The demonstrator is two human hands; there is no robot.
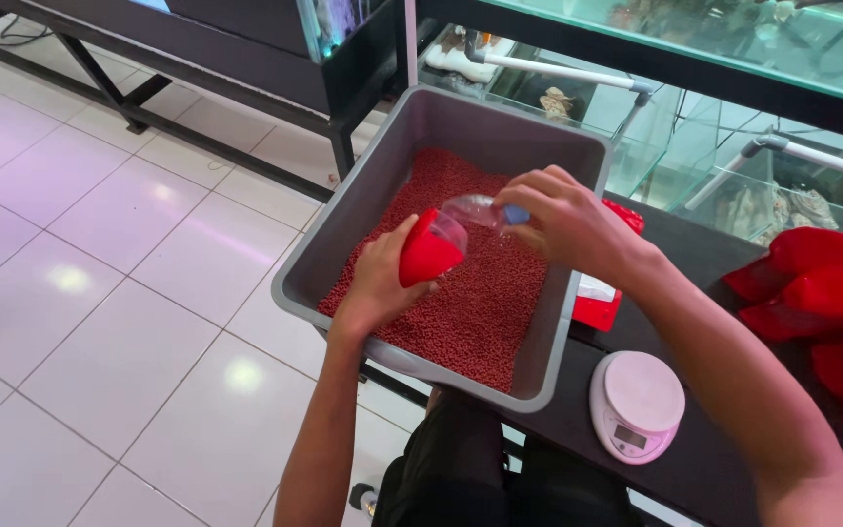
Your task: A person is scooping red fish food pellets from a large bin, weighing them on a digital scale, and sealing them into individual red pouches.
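Hands over grey tub (343,220) of red pellets (485,303): left hand (378,283), arm extended, closed round red scoop (426,254); right hand (563,220), wrist bent, gripping clear bottle (470,213) tilted against scoop mouth. White scale (636,402) on worktop (704,459) nearby.

Looks like an aquarium shop here: glass fish tanks (734,146) with white pipes on black metal stands (148,93) fill the top of the frame, above white floor tiles (100,293) and a grey tub (343,234) of red pellets (480,293).
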